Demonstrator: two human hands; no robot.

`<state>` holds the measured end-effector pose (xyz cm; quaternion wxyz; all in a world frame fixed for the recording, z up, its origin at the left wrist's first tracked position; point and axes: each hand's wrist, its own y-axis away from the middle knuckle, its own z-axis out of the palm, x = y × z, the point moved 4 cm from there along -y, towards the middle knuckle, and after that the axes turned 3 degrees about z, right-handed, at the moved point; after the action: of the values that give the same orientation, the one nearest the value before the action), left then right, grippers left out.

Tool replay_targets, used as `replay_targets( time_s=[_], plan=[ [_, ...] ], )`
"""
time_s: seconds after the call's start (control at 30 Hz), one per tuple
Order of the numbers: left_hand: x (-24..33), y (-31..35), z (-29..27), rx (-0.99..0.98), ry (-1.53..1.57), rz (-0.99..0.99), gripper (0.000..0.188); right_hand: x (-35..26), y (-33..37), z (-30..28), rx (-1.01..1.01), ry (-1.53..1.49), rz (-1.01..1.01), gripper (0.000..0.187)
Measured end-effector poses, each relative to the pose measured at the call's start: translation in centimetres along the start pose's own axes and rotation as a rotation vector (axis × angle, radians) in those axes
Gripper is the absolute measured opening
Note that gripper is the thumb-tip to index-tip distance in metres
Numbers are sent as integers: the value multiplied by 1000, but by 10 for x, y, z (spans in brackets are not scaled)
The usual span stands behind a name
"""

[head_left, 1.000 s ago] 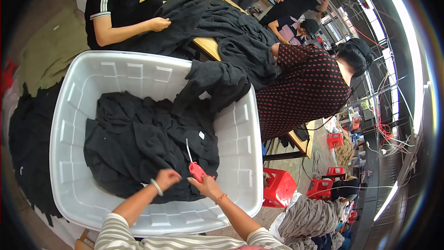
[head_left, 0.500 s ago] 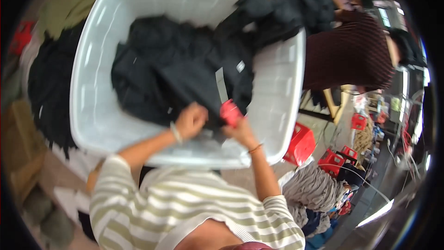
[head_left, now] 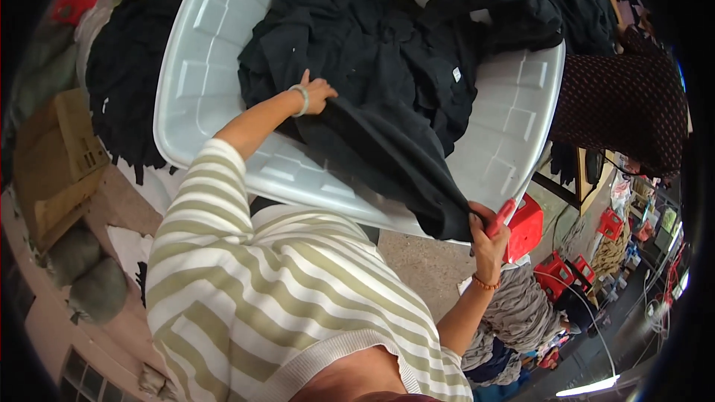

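Observation:
A piece of black cloth (head_left: 387, 145), which looks like part of a garment, is stretched between my two hands over the near rim of a large light-grey tub (head_left: 514, 141). My left hand (head_left: 319, 95), with a pale bangle on its wrist, pinches the cloth's edge inside the tub. At the near right corner, my right hand (head_left: 488, 234) grips the other end. A red-handled tool (head_left: 502, 216) is also held in that hand; its working end is hidden. More black garments (head_left: 335, 26) fill the tub, one with a small white label (head_left: 457, 74).
Black clothing (head_left: 130, 67) is heaped left of the tub, near a cardboard box (head_left: 63, 167). Red plastic stools (head_left: 527, 227) stand at the right, beside a grey cloth pile (head_left: 521, 305). A person in dark patterned clothing (head_left: 625, 104) is beyond the tub's right side.
Both hands were close together over the cloth. Now they are wide apart, with the cloth pulled between them. My right hand has moved right to the rim with the red-handled tool.

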<state>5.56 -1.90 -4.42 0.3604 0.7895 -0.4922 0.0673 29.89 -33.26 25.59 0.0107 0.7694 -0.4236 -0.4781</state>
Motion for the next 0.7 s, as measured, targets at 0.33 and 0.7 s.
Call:
replay_targets(
  time_s=[0.33, 0.7],
  plan=[
    [100, 45, -184, 231, 786, 66, 21, 29, -15, 9, 107, 72, -53, 23],
    [287, 104, -399, 287, 1294, 1103, 36, 27, -47, 23, 19, 39, -112, 18]
  ],
)
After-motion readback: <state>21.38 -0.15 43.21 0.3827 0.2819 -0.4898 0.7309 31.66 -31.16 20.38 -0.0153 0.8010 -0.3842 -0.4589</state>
